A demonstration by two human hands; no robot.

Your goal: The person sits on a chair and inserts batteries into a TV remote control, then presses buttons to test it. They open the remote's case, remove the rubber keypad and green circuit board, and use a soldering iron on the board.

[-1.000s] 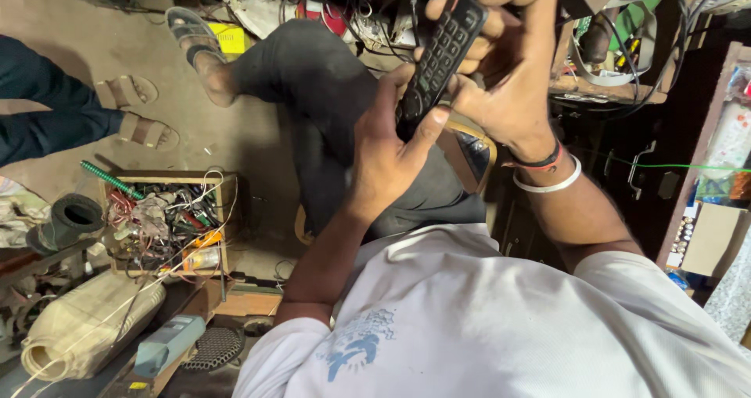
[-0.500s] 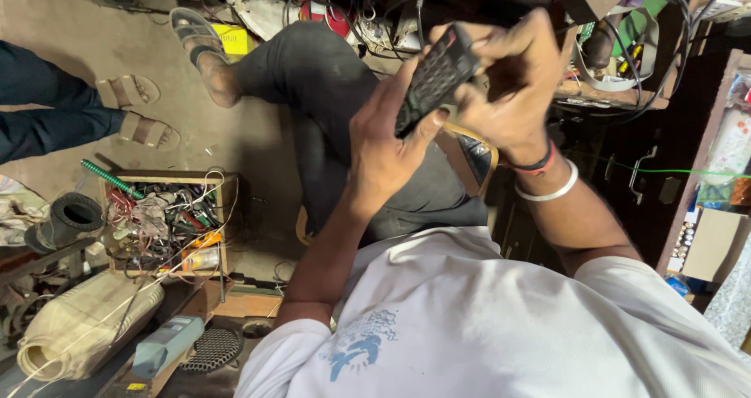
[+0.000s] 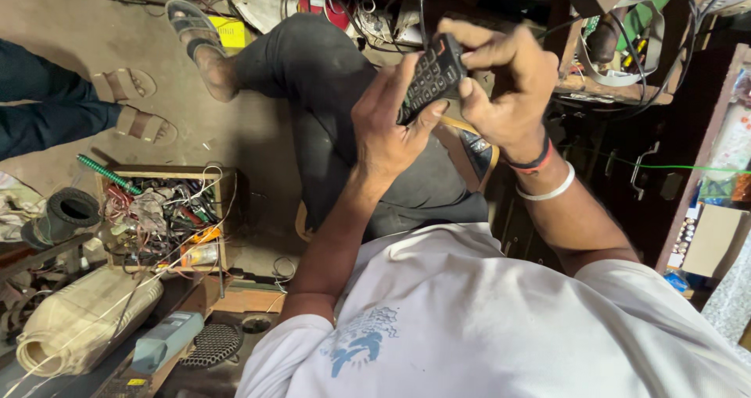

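I hold a black remote control (image 3: 429, 77) with rows of small buttons in both hands, above my lap. My left hand (image 3: 383, 124) cups its lower end from below, thumb against the edge. My right hand (image 3: 501, 85) grips the upper end, fingers curled over the top and thumb pressing its side. That wrist wears a red-and-black band and a white bangle (image 3: 547, 187). The remote is tilted, with its button face turned toward me. I sit in a white shirt and dark trousers (image 3: 328, 77).
A wooden box (image 3: 160, 218) full of wires and small parts stands on the floor at left. Another person's sandaled feet (image 3: 129, 104) rest at far left. Tangled cables cover a workbench (image 3: 618, 46) at top right. A black cylinder (image 3: 66, 214) and a rolled sack (image 3: 78, 320) lie lower left.
The remote has tipped from nearly upright to a slant and dropped a little. My right hand's fingers have shifted over its top end. My left hand stays under it.
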